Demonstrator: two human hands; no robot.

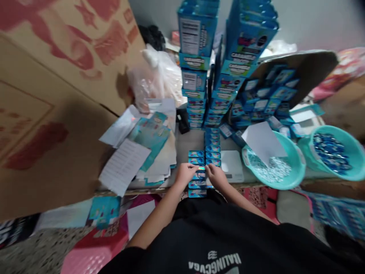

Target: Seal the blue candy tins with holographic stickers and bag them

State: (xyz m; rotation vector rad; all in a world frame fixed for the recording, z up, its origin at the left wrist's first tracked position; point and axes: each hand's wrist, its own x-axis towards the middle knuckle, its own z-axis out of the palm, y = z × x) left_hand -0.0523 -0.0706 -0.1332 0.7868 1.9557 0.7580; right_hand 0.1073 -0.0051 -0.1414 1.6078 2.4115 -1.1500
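Both hands meet over two rows of small blue packets (196, 154) laid flat on a low grey table (185, 142). My left hand (185, 173) and my right hand (217, 176) each pinch an end of one small blue packet (201, 168) between them. More flat packets (196, 193) lie under my wrists at the table's front edge. Fingers of both hands are curled inward onto that packet.
Two tall stacks of blue boxes (196, 57) rise behind the rows. A white scale (232, 164) sits right of my hands, then two teal basins (273, 179) with small pieces. Loose papers (125, 163) and a big cardboard box (57, 95) lie left.
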